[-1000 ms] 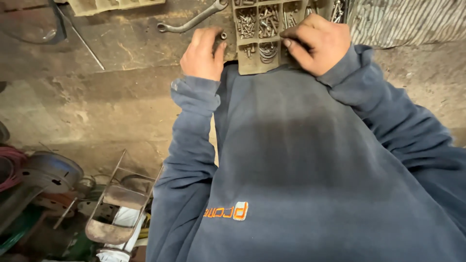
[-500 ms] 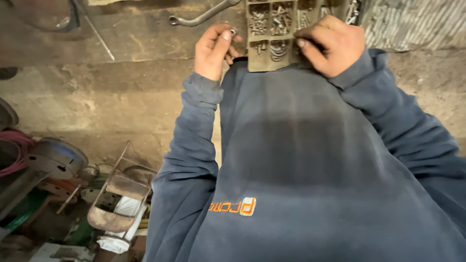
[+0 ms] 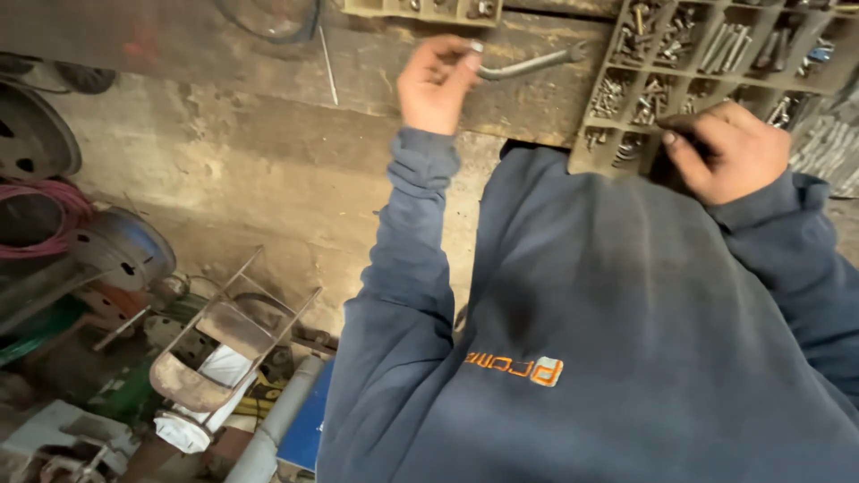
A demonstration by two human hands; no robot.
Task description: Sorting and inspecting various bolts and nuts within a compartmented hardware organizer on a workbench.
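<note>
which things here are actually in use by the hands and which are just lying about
In use:
- left hand, fingertips pinching a small metal piece
- right hand, on the near edge of the compartment tray of screws and bolts

Lying about:
- bent wrench on the workbench
- pink hose coil
- metal discs
- rusty bracket

Left hand (image 3: 436,82) at twelve o'clock, pinching a small metal piece at the fingertips (image 3: 472,59), just beside a bent wrench (image 3: 528,64) lying on the worn wooden surface (image 3: 224,49). Right hand (image 3: 729,152) at two o'clock, fingers curled on the near edge of a compartment tray (image 3: 617,107) of screws and bolts. Rusty scrap (image 3: 206,358) at eight o'clock.
</note>
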